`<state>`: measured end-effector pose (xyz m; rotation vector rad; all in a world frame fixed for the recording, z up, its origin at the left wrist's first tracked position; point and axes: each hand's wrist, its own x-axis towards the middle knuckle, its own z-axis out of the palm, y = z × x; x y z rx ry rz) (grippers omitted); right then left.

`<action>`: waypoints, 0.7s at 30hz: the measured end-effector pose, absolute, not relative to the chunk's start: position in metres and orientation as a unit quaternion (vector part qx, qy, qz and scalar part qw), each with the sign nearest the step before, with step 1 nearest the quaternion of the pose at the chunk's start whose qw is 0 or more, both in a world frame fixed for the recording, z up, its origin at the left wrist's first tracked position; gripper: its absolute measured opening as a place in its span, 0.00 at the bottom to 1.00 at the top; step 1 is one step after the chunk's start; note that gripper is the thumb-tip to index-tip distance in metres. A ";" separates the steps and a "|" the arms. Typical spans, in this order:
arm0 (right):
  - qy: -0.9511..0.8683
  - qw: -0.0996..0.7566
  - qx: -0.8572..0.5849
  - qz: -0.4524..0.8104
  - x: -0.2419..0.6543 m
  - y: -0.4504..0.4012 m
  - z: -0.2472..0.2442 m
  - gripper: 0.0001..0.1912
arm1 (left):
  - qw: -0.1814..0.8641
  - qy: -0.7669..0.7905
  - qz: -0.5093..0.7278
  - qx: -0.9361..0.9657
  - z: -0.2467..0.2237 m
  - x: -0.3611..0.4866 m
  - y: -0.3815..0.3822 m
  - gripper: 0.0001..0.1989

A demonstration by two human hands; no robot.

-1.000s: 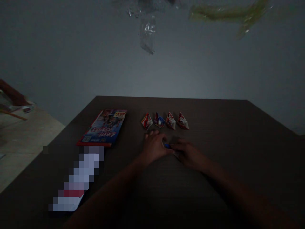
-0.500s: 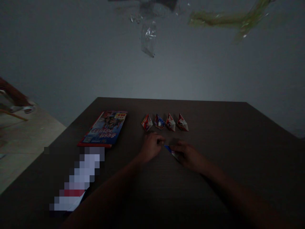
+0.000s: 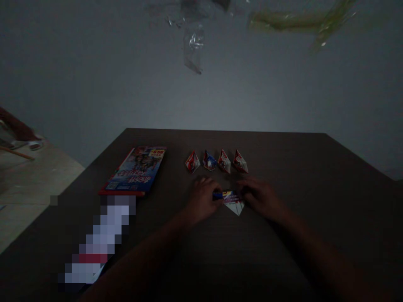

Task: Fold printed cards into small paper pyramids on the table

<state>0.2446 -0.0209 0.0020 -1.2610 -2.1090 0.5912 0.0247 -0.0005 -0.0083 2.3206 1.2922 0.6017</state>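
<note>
Between my two hands is a folded piece of printed paper [image 3: 233,202], blue and yellow along its far edge, with a pale pointed corner toward me. My left hand [image 3: 204,199] is closed, thumb and fingers pinching the paper's left end. At its right end, my right hand [image 3: 260,196] grips it with bent fingers; the fingertips are partly lost in shadow. Just beyond my hands stand several folded paper boats in a row: a red and white boat [image 3: 192,162], a blue boat [image 3: 209,161] and more red and white boats [image 3: 224,161] to the right.
On the left of the dark table [image 3: 315,176] lies a stack of printed flyers [image 3: 135,170]. Nearer me is a pale blurred-out item [image 3: 103,239], beside my left forearm. A wall [image 3: 252,92] rises behind the table. A person's leg [image 3: 19,128] shows at far left.
My right hand has moved slightly right and up, and my left hand has come onto the paper's left end. More of the paper now shows, opened out flat between both hands.
</note>
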 end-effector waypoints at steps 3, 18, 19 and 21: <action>-0.780 0.331 -0.507 0.159 0.257 -0.019 0.001 0.15 | 0.264 0.455 0.222 0.821 -0.007 0.021 0.002 0.09; -0.737 0.307 -0.470 0.377 0.240 -0.023 0.002 0.10 | 0.121 0.399 0.219 0.882 0.003 0.025 -0.011 0.08; -0.737 0.304 -0.467 0.382 0.239 -0.023 0.002 0.09 | 0.131 0.372 0.208 0.895 0.002 0.027 -0.015 0.08; -0.739 0.291 -0.461 0.396 0.239 -0.024 0.003 0.09 | 0.148 0.336 0.193 0.910 -0.001 0.030 -0.019 0.10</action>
